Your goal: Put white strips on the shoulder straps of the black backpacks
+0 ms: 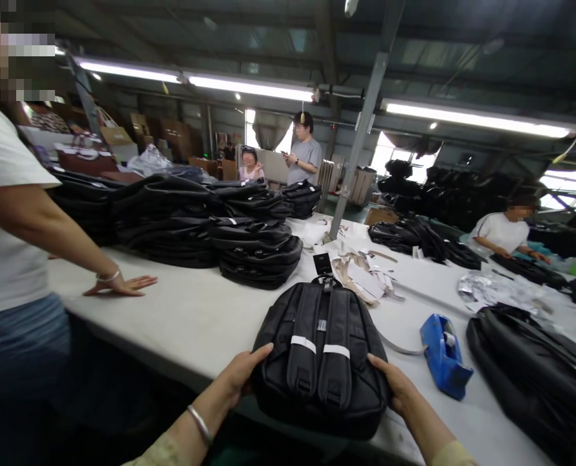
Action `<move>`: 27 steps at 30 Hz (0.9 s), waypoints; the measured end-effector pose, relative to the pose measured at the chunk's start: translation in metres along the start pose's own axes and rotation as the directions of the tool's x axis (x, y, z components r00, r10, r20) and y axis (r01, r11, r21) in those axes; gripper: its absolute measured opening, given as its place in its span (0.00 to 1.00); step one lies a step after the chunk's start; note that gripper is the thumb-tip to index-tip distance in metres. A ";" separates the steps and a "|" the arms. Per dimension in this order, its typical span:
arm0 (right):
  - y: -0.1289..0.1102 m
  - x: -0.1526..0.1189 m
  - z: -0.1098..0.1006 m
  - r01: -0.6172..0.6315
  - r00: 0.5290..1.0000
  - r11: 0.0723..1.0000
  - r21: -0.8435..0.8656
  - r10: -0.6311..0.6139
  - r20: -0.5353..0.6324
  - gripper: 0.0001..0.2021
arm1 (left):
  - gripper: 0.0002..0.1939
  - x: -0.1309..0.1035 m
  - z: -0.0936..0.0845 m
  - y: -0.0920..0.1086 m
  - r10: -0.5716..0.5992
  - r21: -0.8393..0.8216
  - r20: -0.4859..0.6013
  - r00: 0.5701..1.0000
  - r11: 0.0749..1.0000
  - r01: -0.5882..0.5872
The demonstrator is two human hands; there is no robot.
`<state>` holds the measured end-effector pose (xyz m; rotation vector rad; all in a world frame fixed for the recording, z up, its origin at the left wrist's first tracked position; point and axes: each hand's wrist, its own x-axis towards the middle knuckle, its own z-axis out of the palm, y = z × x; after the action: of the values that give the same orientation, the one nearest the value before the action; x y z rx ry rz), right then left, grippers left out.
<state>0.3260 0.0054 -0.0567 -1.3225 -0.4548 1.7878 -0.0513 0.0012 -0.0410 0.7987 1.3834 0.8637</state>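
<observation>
A black backpack (360, 395) lies at the near edge of the white table, its two shoulder straps facing up. White bands cross both straps, and a black hang tag (322, 263) sticks out by the top handle. My left hand (248, 370) grips the backpack's lower left side, thumb on top and the other fingers hidden beneath. On the opposite side my right hand (393, 383) holds it the same way. A blue tape dispenser (444, 356) stands on the table to the right of the backpack.
Stacked black backpacks (256, 249) fill the table's back left. Paper scraps (365, 275) lie past the held backpack, near a metal post (358, 145). More black bags (535, 375) rest at right. At left, a co-worker's hand (123, 285) presses on the table (181, 310). Other people stand farther back.
</observation>
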 end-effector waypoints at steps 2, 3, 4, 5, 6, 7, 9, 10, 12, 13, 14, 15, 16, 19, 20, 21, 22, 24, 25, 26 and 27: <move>-0.004 -0.004 0.004 -0.031 0.999 0.999 0.014 0.031 -0.020 0.15 | 0.33 -0.002 -0.001 0.012 -0.063 -0.106 0.126 0.990 0.991 0.076; -0.007 -0.006 0.005 -0.037 0.999 0.999 0.017 0.037 -0.024 0.14 | 0.32 -0.002 -0.001 0.018 -0.057 -0.155 0.189 0.980 0.984 0.087; -0.008 -0.008 0.005 -0.043 0.999 0.999 0.020 0.043 -0.024 0.13 | 0.30 -0.002 -0.001 0.022 -0.029 -0.200 0.244 0.969 0.977 0.080; -0.009 -0.009 0.006 -0.047 0.999 0.999 0.020 0.048 -0.019 0.13 | 0.29 -0.002 -0.001 0.025 0.008 -0.237 0.280 0.960 0.970 0.061; -0.009 -0.010 0.006 -0.050 0.999 0.999 0.013 0.050 -0.014 0.12 | 0.28 -0.001 0.000 0.026 0.040 -0.260 0.294 0.955 0.965 0.039; -0.008 -0.011 0.005 -0.051 0.999 0.999 -0.004 0.051 -0.014 0.12 | 0.28 -0.001 0.000 0.025 0.059 -0.266 0.286 0.956 0.964 0.020; -0.004 -0.011 0.005 -0.016 1.000 0.998 -0.057 0.015 -0.018 0.13 | 0.27 0.002 0.001 0.020 0.089 -0.254 0.251 0.964 0.967 -0.023; -0.002 -0.011 0.004 0.024 1.000 0.996 -0.082 -0.025 -0.013 0.14 | 0.26 0.003 0.001 0.016 0.111 -0.246 0.225 0.968 0.968 -0.054; 0.005 -0.008 0.001 0.129 0.992 0.986 -0.108 -0.128 0.017 0.17 | 0.26 0.007 0.000 0.009 0.168 -0.229 0.181 0.969 0.965 -0.125; 0.007 -0.005 -0.002 0.183 0.983 0.977 -0.108 -0.180 0.034 0.20 | 0.26 0.009 0.000 0.008 0.201 -0.223 0.160 0.966 0.961 -0.163; 0.009 -0.002 -0.005 0.228 0.974 0.968 -0.105 -0.225 0.043 0.22 | 0.26 0.011 0.000 0.008 0.233 -0.217 0.140 0.962 0.956 -0.199; 0.010 0.002 -0.008 0.257 0.966 0.961 -0.106 -0.254 0.039 0.25 | 0.27 0.013 0.000 0.010 0.256 -0.208 0.118 0.959 0.951 -0.228; 0.008 0.005 -0.011 0.274 0.962 0.955 -0.113 -0.273 0.025 0.28 | 0.28 0.015 0.000 0.015 0.273 -0.197 0.099 0.957 0.948 -0.250; -0.014 0.010 -0.013 0.291 0.950 0.942 -0.167 -0.306 -0.065 0.34 | 0.30 0.022 0.002 0.048 0.303 -0.157 0.080 0.950 0.945 -0.288; -0.026 0.009 -0.009 0.295 0.944 0.937 -0.185 -0.316 -0.093 0.36 | 0.30 0.025 0.002 0.064 0.312 -0.145 0.088 0.946 0.943 -0.298; -0.042 0.007 -0.002 0.304 0.938 0.932 -0.197 -0.329 -0.112 0.37 | 0.31 0.028 0.001 0.082 0.324 -0.133 0.096 0.941 0.941 -0.311; -0.060 0.004 0.008 0.318 0.931 0.926 -0.201 -0.346 -0.119 0.38 | 0.31 0.032 -0.001 0.102 0.336 -0.125 0.100 0.937 0.938 -0.323; -0.100 0.001 0.040 0.343 0.926 0.919 -0.194 -0.366 -0.096 0.37 | 0.31 0.041 -0.009 0.144 0.348 -0.121 0.088 0.933 0.934 -0.336; -0.121 0.001 0.060 0.355 0.925 0.915 -0.189 -0.374 -0.071 0.36 | 0.31 0.046 -0.015 0.166 0.351 -0.124 0.069 0.934 0.932 -0.341; -0.141 0.002 0.082 0.372 0.922 0.910 -0.183 -0.385 -0.043 0.35 | 0.30 0.051 -0.024 0.187 0.356 -0.128 0.043 0.934 0.929 -0.348; -0.160 0.006 0.106 0.390 0.918 0.904 -0.176 -0.398 -0.009 0.35 | 0.30 0.055 -0.035 0.208 0.362 -0.130 0.015 0.932 0.925 -0.357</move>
<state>0.2952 0.1225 0.0919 -1.2750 -0.8060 1.4030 -0.0955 0.1485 0.1140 0.9841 1.1507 1.2013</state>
